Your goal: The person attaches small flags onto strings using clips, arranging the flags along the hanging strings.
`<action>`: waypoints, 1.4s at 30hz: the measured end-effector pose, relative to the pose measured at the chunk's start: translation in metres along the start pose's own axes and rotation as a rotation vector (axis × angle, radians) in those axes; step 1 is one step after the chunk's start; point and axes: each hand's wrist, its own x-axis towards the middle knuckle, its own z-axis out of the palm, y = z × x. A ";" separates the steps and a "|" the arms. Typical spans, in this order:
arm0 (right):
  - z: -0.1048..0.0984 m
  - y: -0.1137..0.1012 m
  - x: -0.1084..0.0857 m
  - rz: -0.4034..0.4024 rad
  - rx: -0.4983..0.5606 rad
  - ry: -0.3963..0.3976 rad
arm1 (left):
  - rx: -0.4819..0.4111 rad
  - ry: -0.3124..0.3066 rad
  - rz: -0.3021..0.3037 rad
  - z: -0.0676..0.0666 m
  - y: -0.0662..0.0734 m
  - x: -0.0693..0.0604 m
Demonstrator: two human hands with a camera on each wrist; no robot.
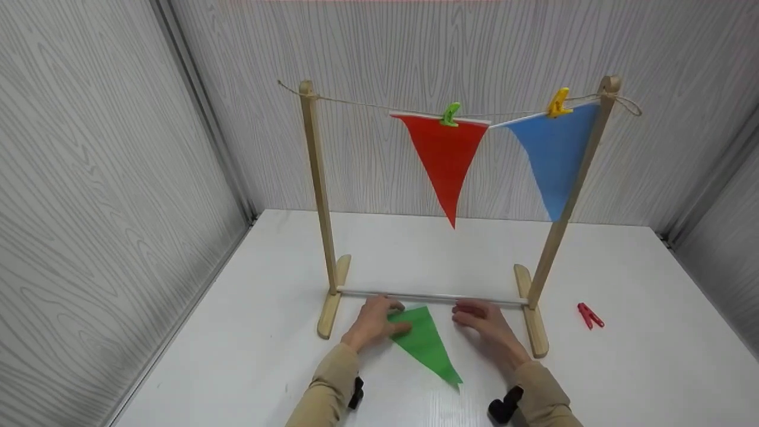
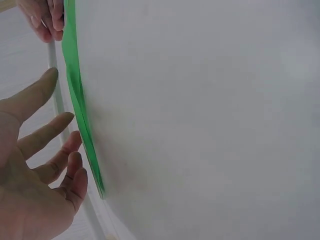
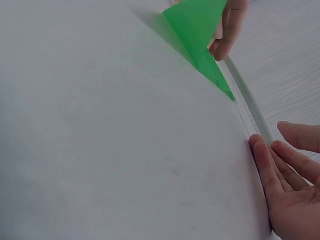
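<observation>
A green triangular paper flag (image 1: 422, 344) lies on the white table, its narrow tip pointing toward the front right. At its upper left edge is my left hand (image 1: 375, 323), the thumb over the paper. In the left wrist view, the left hand (image 2: 37, 185) has its fingers spread beside the flag (image 2: 75, 80), which appears almost edge-on. To the right of the flag, apart from it, my right hand (image 1: 486, 323) is near the tabletop with loosely bent fingers. The right wrist view shows nothing held in that right hand (image 3: 290, 185); part of the flag (image 3: 197, 30) stands out from the table.
Behind the hands stands a wooden frame (image 1: 319, 190) with a low crossbar (image 1: 427, 297). From its string (image 1: 362, 105) hang a red flag (image 1: 446, 157) on a green clip (image 1: 450, 115) and a blue flag (image 1: 554, 154) on a yellow clip (image 1: 558, 104). A red clothespin (image 1: 590, 315) lies right.
</observation>
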 end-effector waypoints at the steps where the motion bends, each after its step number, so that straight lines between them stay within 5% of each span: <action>1: 0.000 0.000 0.000 0.000 -0.001 0.003 | -0.003 0.004 -0.003 0.000 -0.001 0.000; 15: 0.002 -0.002 0.001 -0.011 -0.060 -0.035 | 0.129 0.228 -0.095 0.001 -0.005 0.003; 27: 0.000 0.001 0.001 -0.026 -0.066 -0.045 | 0.144 0.247 -0.077 -0.001 -0.009 -0.003; 42: 0.001 0.000 0.000 -0.034 -0.068 -0.043 | 0.095 0.218 -0.139 0.000 -0.008 -0.001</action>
